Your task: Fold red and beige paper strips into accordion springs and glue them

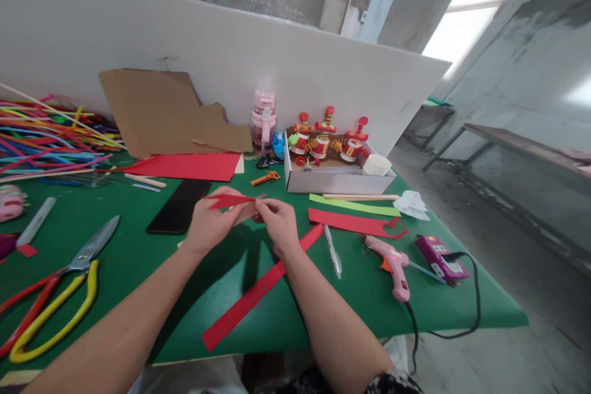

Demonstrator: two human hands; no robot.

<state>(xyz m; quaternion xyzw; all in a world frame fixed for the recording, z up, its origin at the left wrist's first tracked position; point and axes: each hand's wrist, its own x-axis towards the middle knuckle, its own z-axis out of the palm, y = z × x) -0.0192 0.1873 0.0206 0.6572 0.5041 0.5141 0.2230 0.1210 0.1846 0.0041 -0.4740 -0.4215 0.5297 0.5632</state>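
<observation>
In the middle of the head view, above the green table, my left hand [213, 221] is closed on a small piece of red paper [231, 200] with a pale underside. My right hand [278, 223] pinches at the far end of that piece, its thumb and fingertips pressed together. A small greyish tip shows by the right fingertips; I cannot make out what it is. Below my hands a long red strip [258, 295] lies slantwise, passing under my right forearm. A clear pen [333, 253] rests just right of it.
Scissors [83, 265] lie at left, beside a black phone [178, 208]. A pink glue gun [390, 261] and its corded purple power block [442, 258] lie at right. A white box [339, 183] holds several red figures at the back, near a pink bottle [264, 120].
</observation>
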